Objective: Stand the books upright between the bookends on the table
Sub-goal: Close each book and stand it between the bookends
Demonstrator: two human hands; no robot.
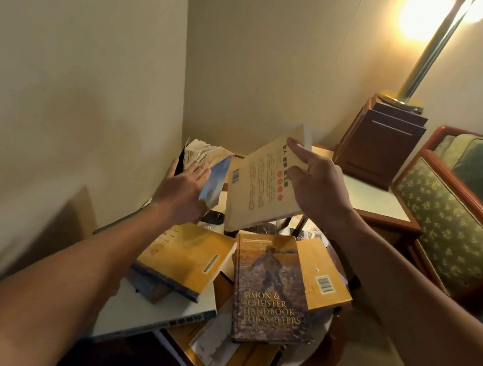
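Observation:
My right hand (315, 180) holds a cream paperback (259, 191) by its right edge, tilted in the air above the table with its back cover and red dots facing me. My left hand (186, 186) presses flat against a blue-covered book (214, 182) that stands with worn books (204, 152) at the table's far side. A black bookend (180, 162) shows at their left. Below lie several books flat: a yellow one (187, 255) on a stack, a brown "Handbook for Writers" (269, 291), another yellow one (325, 273) under it.
A wall corner stands close behind the table. A brown wooden box (377, 142) and a lit brass lamp (426, 50) sit on a side table (376, 200) at the right. Further right is a green upholstered armchair (456, 223). More books (229, 362) lie near the front edge.

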